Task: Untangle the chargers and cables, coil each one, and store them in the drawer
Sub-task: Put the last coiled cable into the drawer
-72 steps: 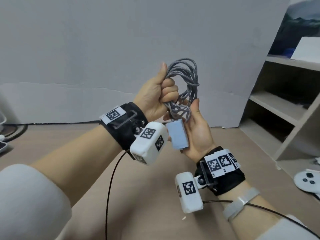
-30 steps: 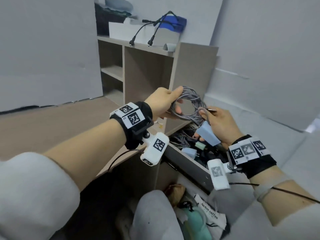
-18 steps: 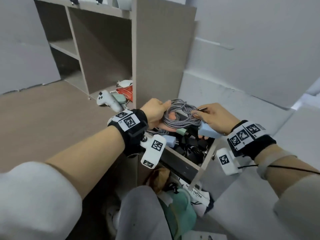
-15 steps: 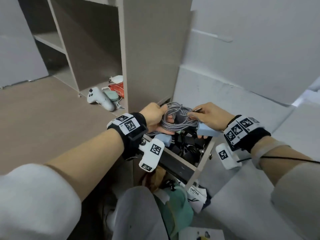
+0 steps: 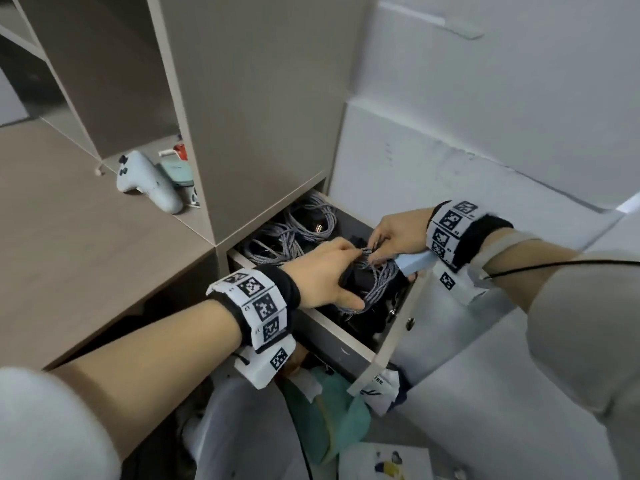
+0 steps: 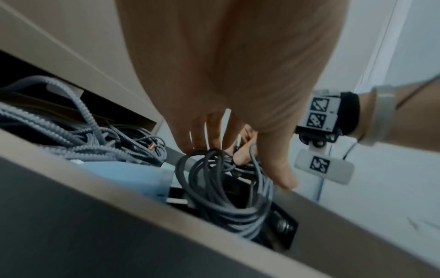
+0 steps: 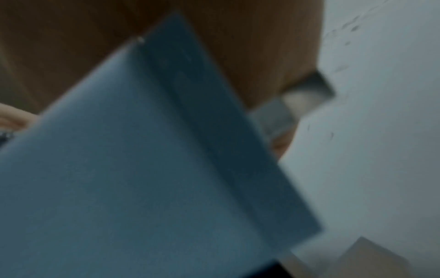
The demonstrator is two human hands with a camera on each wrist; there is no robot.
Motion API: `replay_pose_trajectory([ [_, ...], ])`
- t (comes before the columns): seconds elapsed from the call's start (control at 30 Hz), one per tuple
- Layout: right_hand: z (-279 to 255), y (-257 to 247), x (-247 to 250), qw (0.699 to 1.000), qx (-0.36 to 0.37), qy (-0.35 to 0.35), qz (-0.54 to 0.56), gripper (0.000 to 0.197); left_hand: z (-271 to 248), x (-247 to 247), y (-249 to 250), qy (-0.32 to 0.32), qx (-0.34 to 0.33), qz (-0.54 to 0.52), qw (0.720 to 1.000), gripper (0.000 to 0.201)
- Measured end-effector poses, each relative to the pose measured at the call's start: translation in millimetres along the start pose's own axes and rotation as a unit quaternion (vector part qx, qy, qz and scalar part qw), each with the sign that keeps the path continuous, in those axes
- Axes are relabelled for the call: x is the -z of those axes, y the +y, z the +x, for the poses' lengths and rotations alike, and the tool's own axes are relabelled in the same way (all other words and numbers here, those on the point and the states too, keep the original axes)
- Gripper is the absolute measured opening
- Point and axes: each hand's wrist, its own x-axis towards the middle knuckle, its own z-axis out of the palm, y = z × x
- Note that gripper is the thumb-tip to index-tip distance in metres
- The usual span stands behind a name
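1. Pale-blue game controller (image 5: 147, 181) lies on the bottom shelf of the open cabinet (image 5: 263, 98), at its front edge, with a mint-green item (image 5: 178, 171) just behind it.
2. Grey braided cables (image 5: 294, 233) fill the back left corner of the open drawer (image 5: 391, 344), which is pulled out beneath the cabinet.
3. A light-blue charger block (image 6: 133, 175) rests inside the drawer against its front wall, seen only from the left wrist view.
4. The left hand (image 5: 325, 271) reaches over the drawer's front wall and grips the coiled cable (image 5: 375, 289); the fingers (image 6: 204, 135) curl over the top of the loops and the thumb (image 6: 278, 169) runs down their right side.
5. The coiled cable hangs partly inside the drawer, near its front right corner, with its lower loops sunk among dark items.
6. The right hand (image 5: 401, 233) is over the drawer's right wall; thumb and forefinger pinch the cable's end, where a small metal plug (image 5: 375, 244) shows.
7. A blue charger (image 5: 415, 263) is tucked under the right palm, sticking out towards the wrist; it fills the blurred right wrist view (image 7: 147, 169), and how the remaining fingers hold it cannot be told.
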Motion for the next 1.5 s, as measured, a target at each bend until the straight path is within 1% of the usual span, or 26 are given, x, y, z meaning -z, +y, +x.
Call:
replay_pose_trajectory([
  [0.13, 16.5, -2.5, 3.3, 0.999, -0.027, -0.036, 0.017, 0.017, 9.0, -8.7, -2.1, -0.013, 0.03, 0.042, 0.999, 0.09],
  [0.23, 30.5, -8.6, -2.0, 0.999, 0.014, -0.022, -0.041, 0.017, 12.8, -14.1, 1.9, -0.045, 0.062, 0.089, 0.993, 0.082],
  [0.3, 37.3, -9.4, -8.5, 0.998, 0.018, -0.022, -0.063, 0.021, 14.1, -18.8, 3.5, -0.062, 0.075, 0.101, 0.99, 0.076],
  [0.37, 37.5, -6.6, -11.3, 0.995, 0.014, 0.003, -0.103, 0.029, 17.5, -20.7, 4.2, -0.071, 0.084, 0.11, 0.988, 0.073],
  [0.43, 29.7, -1.1, -9.8, 0.992, 0.014, 0.057, -0.114, 0.041, 22.4, -20.3, 4.9, -0.077, 0.089, 0.122, 0.986, 0.072],
  [0.47, 24.4, 1.6, -9.5, 0.99, 0.028, 0.086, -0.107, 0.045, 24.5, -20.8, 5.1, -0.079, 0.088, 0.131, 0.984, 0.073],
  [0.53, 11.9, 6.0, -12.3, 0.982, 0.079, 0.125, -0.116, 0.042, 28.1, -23.5, 6.0, -0.08, 0.082, 0.157, 0.981, 0.074],
  [0.57, 5.1, 6.8, -16.1, 0.977, 0.105, 0.128, -0.138, 0.036, 29.0, -26.1, 5.8, -0.08, 0.082, 0.168, 0.979, 0.076],
  [0.63, -8.1, 7.4, -29.4, 0.969, 0.143, 0.1, -0.176, 0.029, 28.9, -30.2, 4.5, -0.078, 0.08, 0.18, 0.977, 0.082],
  [0.7, -17.0, 8.6, -40.3, 0.968, 0.141, 0.07, -0.195, 0.029, 28.4, -31.3, -0.1, -0.071, 0.071, 0.166, 0.981, 0.09],
  [0.77, -22.5, 11.9, -44.6, 0.961, 0.13, 0.063, -0.235, 0.034, 25.0, -31.1, -7.9, -0.066, 0.06, 0.141, 0.986, 0.099],
  [0.83, -28.8, 16.2, -45.4, 0.946, 0.132, 0.079, -0.285, 0.046, 21.1, -31.4, -14.4, -0.065, 0.058, 0.127, 0.988, 0.102],
  [0.9, -41.0, 16.7, -48.8, 0.955, 0.129, 0.076, -0.258, 0.067, 18.9, -33.0, -17.5, -0.07, 0.06, 0.132, 0.987, 0.099],
  [0.93, -47.2, 14.4, -51.8, 0.96, 0.126, 0.075, -0.24, 0.075, 18.5, -33.5, -17.9, -0.069, 0.061, 0.137, 0.986, 0.097],
  [0.97, -52.1, 10.1, -55.3, 0.959, 0.129, 0.073, -0.24, 0.078, 18.6, -33.1, -17.7, -0.07, 0.063, 0.136, 0.986, 0.095],
  [1.03, -53.0, 9.1, -59.9, 0.955, 0.144, 0.092, -0.241, 0.071, 20.0, -30.9, -16.3, -0.073, 0.063, 0.128, 0.987, 0.094],
  [1.1, -49.1, 13.3, -61.8, 0.952, 0.146, 0.107, -0.246, 0.063, 20.9, -31.3, -15.9, -0.073, 0.06, 0.124, 0.988, 0.097],
  [1.17, -49.3, 15.4, -61.4, 0.952, 0.143, 0.11, -0.247, 0.061, 20.8, -31.8, -17.6, -0.066, 0.06, 0.12, 0.989, 0.099],
  [1.23, -51.1, 15.8, -62.8, 0.949, 0.143, 0.128, -0.249, 0.058, 19.9, -32.7, -20.5, -0.054, 0.058, 0.108, 0.991, 0.099],
  [1.33, -50.9, 18.0, -65.8, 0.938, 0.115, 0.152, -0.291, 0.05, 15.8, -34.5, -25.5, -0.032, 0.049, 0.081, 0.995, 0.096],
  [1.37, -50.6, 18.5, -66.4, 0.938, 0.102, 0.148, -0.296, 0.054, 14.7, -35.3, -27.6, -0.024, 0.047, 0.077, 0.996, 0.095],
  [1.4, -50.7, 20.0, -68.6, 0.942, 0.089, 0.144, -0.289, 0.067, 14.0, -36.2, -28.8, -0.02, 0.048, 0.077, 0.996, 0.094],
  [1.47, -52.5, 25.8, -77.9, 0.948, 0.077, 0.163, -0.262, 0.097, 14.7, -37.3, -27.4, -0.018, 0.055, 0.083, 0.995, 0.094],
  [1.5, -54.6, 28.1, -84.1, 0.95, 0.065, 0.179, -0.246, 0.103, 15.8, -36.8, -24.7, -0.022, 0.062, 0.091, 0.994, 0.094],
])
